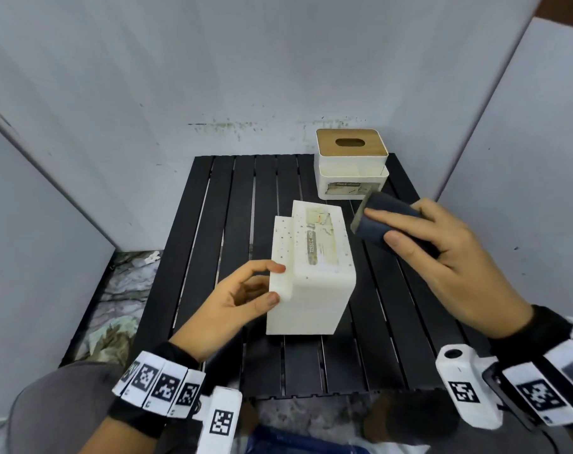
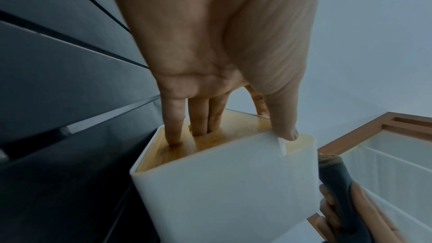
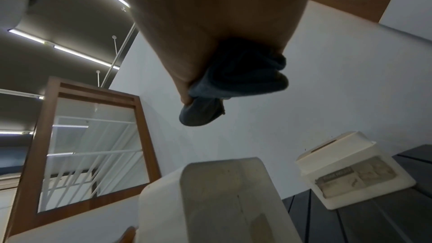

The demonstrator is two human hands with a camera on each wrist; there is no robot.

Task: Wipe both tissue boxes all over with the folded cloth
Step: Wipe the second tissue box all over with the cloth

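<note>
— What are the left fingers [image 2: 173,117] doing?

— They are curled onto the wooden lid end of the near tissue box [image 1: 311,273]. From the wrist camera, two of them dip into the lid's slot, one presses the wood beside it, and the thumb hooks over the white edge. So the left hand [image 1: 236,299] grips that box by its lid end.

— How is that box lying?

— Tipped on its side in the middle of the black slatted table [image 1: 393,348], lid facing left toward the palm, its worn label facing up. The white face is dotted with small dark specks.

— And the right fingers [image 1: 393,216]?

— Pressed together along the top of the folded cloth [image 1: 388,221], thumb clamped underneath, so the cloth is pinched flat between them. It is dark blue, and one folded end pokes out past the fingertips.

— Does the cloth touch the box?

— No. The right hand [image 1: 442,253] holds it in the air just to the right of the tipped box, a little farther back.

— Where is the other one?

— The far tissue box [image 1: 352,165] stands upright at the far right of the table, wooden lid up, label toward us, against the grey wall [image 1: 246,77]. Nobody is touching it.
</note>
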